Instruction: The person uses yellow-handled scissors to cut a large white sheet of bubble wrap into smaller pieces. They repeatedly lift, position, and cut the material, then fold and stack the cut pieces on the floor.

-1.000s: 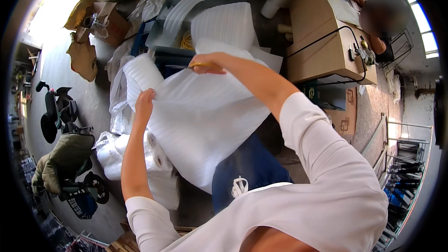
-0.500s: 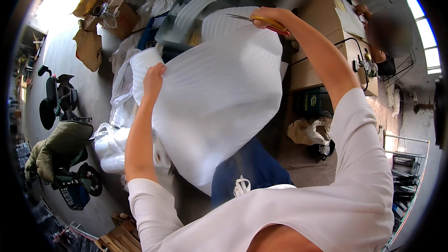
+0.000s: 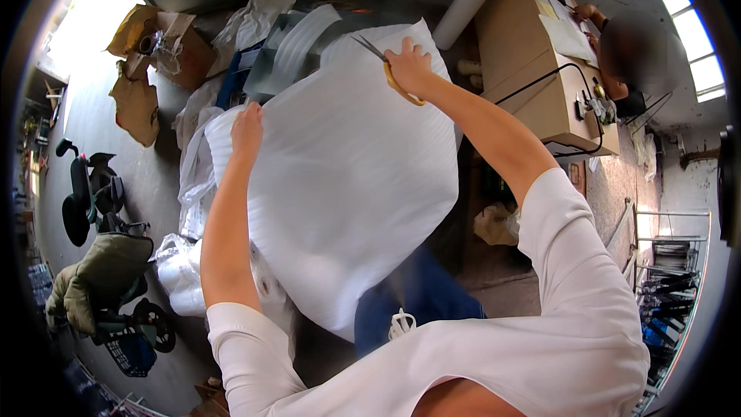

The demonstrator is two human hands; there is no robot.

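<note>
A wide sheet of white packing foam [image 3: 347, 177] spreads in front of me, its lower corner hanging by my blue trousers. My left hand [image 3: 247, 130] pinches the foam at its upper left edge, fingers closed. At the upper right, my right hand [image 3: 409, 66] holds scissors [image 3: 395, 81] with yellow handles, over the far part of the sheet. The scissors' narrow blades point up and left, slightly apart. How the fingers sit in the handles is partly hidden.
Behind the foam stands a grey bin [image 3: 282, 58] with foam strips. A torn cardboard box [image 3: 181, 50] lies at the far left, a scooter [image 3: 100, 262] nearer. Plastic-wrapped rolls [image 3: 181, 274] sit by my left arm. At the right, another person [image 3: 617, 69] is at a desk [image 3: 513, 54].
My right hand with the scissors has moved left and down from the foam's far right corner. The foam lies flatter; my left hand has shifted slightly to the left.
</note>
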